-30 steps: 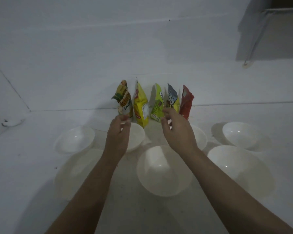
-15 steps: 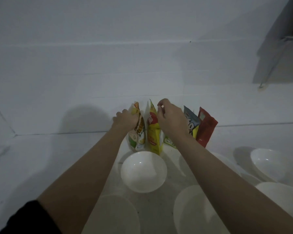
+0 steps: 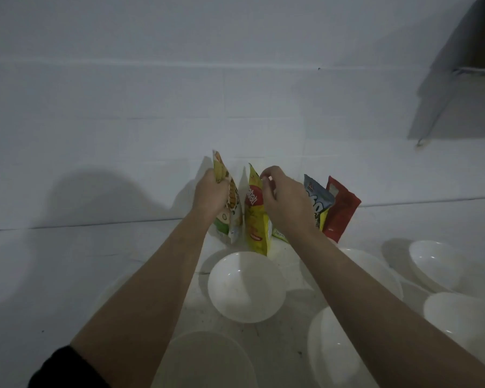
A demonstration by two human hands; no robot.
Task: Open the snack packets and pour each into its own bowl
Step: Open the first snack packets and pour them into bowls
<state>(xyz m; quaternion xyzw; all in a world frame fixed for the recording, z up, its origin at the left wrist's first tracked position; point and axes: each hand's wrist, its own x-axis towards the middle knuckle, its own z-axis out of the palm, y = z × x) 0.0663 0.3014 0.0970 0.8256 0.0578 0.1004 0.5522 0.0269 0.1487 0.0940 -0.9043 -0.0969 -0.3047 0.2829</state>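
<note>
Several snack packets stand in a row against the white wall. My left hand [image 3: 210, 194] grips the upper part of the leftmost packet, the green, orange and white one [image 3: 231, 211]. Beside it stands a yellow packet [image 3: 256, 222]. My right hand [image 3: 284, 200] has its fingers curled at that packet's upper right edge. It hides all but the bottom corner of a green packet [image 3: 279, 234], and I cannot tell which of the two it pinches. A blue packet [image 3: 318, 201] and a red packet [image 3: 342, 208] stand to the right. An empty white bowl [image 3: 247, 287] sits just in front.
More empty white bowls surround the centre one: a near one [image 3: 205, 359], one under my right forearm [image 3: 333, 357], one behind that arm [image 3: 375, 270], and two at the right [image 3: 437, 264] [image 3: 465, 317]. A dark shelf [image 3: 465, 71] hangs at the upper right.
Both hands reached forward from above the bowls to the packets. My left hand closed round the top of the leftmost packet. The view moved closer and to the left.
</note>
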